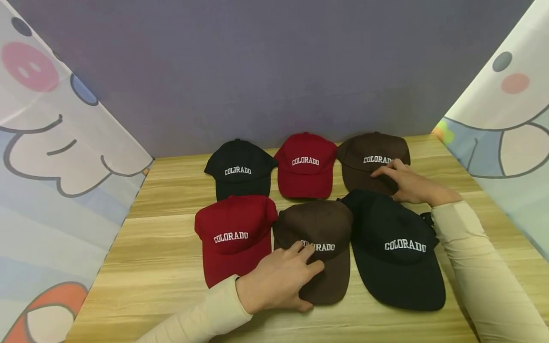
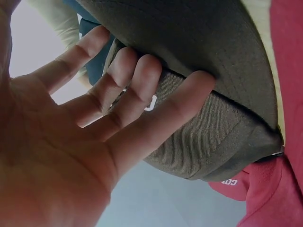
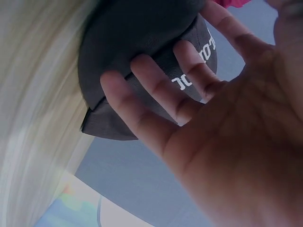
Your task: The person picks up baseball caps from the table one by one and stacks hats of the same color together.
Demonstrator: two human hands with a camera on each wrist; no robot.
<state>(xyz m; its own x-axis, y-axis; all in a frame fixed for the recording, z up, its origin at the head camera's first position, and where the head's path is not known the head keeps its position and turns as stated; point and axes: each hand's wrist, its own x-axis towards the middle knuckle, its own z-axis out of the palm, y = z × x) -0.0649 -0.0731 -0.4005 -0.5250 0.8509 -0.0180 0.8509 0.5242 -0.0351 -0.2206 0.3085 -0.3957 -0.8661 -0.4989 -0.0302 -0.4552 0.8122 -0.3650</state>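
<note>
My left hand [image 1: 280, 276] lies over the front brown cap [image 1: 319, 216], its spread fingers at the seam between brim and crown and partly covering the white COLORADO lettering. In the left wrist view those fingertips meet the brown brim [image 2: 199, 38], and the palm shows bare. Further back, my right hand [image 1: 409, 183] reaches over the back brown cap [image 1: 358, 178]. The right wrist view has its fingers extended, fingertips at the base of that cap's dark brim [image 3: 137, 28]. Neither hand grips anything.
Beside these lie a front red cap [image 1: 233, 216], a large front black cap [image 1: 394, 224], a back black cap [image 1: 240, 152] and a back red cap [image 1: 306, 147]. They rest on a wood-grain table [image 1: 150, 228]. A grey wall [image 1: 274, 71] stands behind, cartoon-printed cloths [image 1: 34, 157] at both sides.
</note>
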